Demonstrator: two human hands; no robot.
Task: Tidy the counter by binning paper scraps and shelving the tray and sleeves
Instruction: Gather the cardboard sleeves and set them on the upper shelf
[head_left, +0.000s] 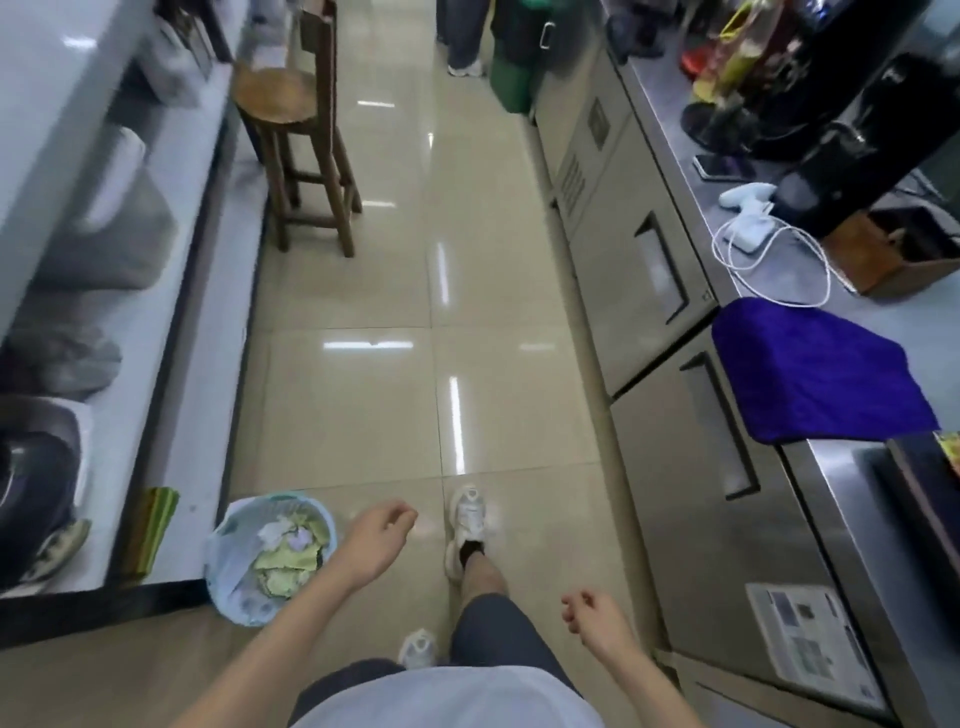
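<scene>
A pale blue waste basket (228, 597) stands on the floor at the lower left, holding crumpled white and yellow-green paper scraps (288, 558). My left hand (376, 535) hovers just right of the basket's rim, fingers loosely curled, holding nothing. My right hand (589, 618) hangs lower right above the floor, also loosely curled and empty. The steel counter (883, 322) runs along the right side. The shelf unit (197, 374) runs along the left. No tray or sleeves can be made out.
A wooden stool (298, 130) stands in the aisle ahead. A folded purple cloth (815, 374), white charger cable (753, 244), phone (722, 166) and black machines sit on the counter. Another person's legs (465, 36) and a green bin (511, 78) are at the far end.
</scene>
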